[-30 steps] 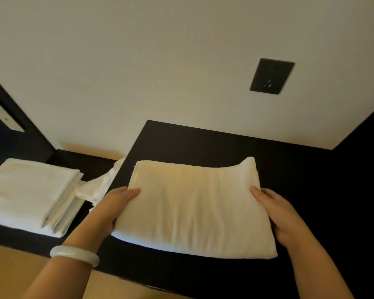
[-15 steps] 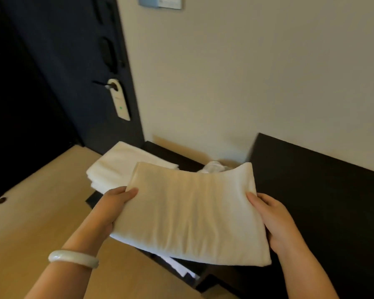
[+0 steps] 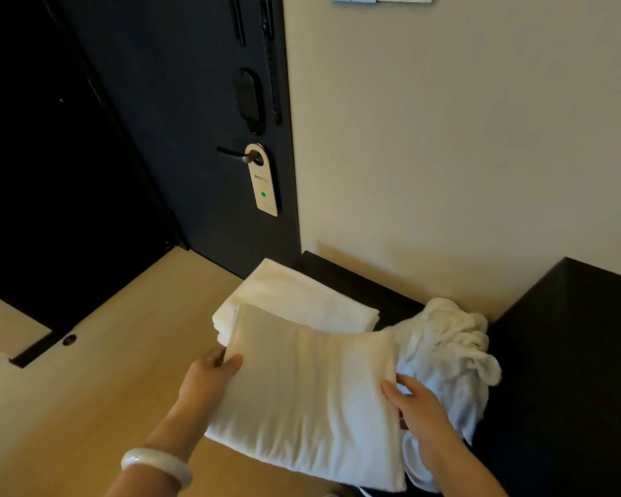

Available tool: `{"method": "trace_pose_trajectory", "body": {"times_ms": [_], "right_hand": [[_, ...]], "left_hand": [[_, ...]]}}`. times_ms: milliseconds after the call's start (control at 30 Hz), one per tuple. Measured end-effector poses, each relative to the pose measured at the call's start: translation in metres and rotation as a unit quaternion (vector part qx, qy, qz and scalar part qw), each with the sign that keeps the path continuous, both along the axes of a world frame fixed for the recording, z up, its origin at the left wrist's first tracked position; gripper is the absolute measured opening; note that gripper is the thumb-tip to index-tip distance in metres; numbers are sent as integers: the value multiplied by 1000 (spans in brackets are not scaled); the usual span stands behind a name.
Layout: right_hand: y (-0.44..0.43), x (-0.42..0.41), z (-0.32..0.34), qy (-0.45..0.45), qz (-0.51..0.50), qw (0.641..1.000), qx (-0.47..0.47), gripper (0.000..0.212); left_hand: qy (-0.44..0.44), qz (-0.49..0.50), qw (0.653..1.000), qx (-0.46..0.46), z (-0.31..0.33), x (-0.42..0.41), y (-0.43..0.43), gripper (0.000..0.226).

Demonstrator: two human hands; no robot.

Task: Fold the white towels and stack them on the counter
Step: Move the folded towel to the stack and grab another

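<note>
I hold a folded white towel (image 3: 312, 403) flat between both hands, over the low dark counter (image 3: 355, 281). My left hand (image 3: 208, 378) grips its left edge, thumb on top. My right hand (image 3: 414, 407) grips its right edge, thumb on top. Beyond it lies a stack of folded white towels (image 3: 302, 299), partly covered by the held towel. A crumpled heap of unfolded white towels (image 3: 449, 349) lies to the right of the stack, against the taller dark cabinet.
A taller dark cabinet (image 3: 570, 353) rises on the right. A dark door (image 3: 194, 120) with a handle and a hanging tag (image 3: 262, 181) stands behind the counter on the left. Light wooden floor (image 3: 87, 389) spreads out to the left. A beige wall backs the counter.
Both hands have carried the folded towel left, off the tall dark cabinet top and over the low counter, until it partly covers the folded stack. The view has swung left with it.
</note>
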State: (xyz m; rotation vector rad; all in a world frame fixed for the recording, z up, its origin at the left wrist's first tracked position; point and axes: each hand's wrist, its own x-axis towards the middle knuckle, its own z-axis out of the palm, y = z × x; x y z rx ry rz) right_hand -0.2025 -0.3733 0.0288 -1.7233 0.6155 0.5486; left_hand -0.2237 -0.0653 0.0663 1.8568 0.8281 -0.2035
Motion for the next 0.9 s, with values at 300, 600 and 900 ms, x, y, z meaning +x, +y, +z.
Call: {"method": "trace_pose_trajectory", "body": {"times_ms": [300, 600, 900], "right_hand": [[36, 66, -29, 5, -110, 991, 71, 30], [81, 111, -85, 60, -232, 964, 115, 35], [95, 110, -86, 22, -274, 961, 31, 35]], "left_hand": [[-2, -103, 995, 4, 10, 132, 67, 6], [120, -248, 960, -44, -90, 237, 105, 33], [85, -291, 951, -68, -112, 259, 128, 24]]}}
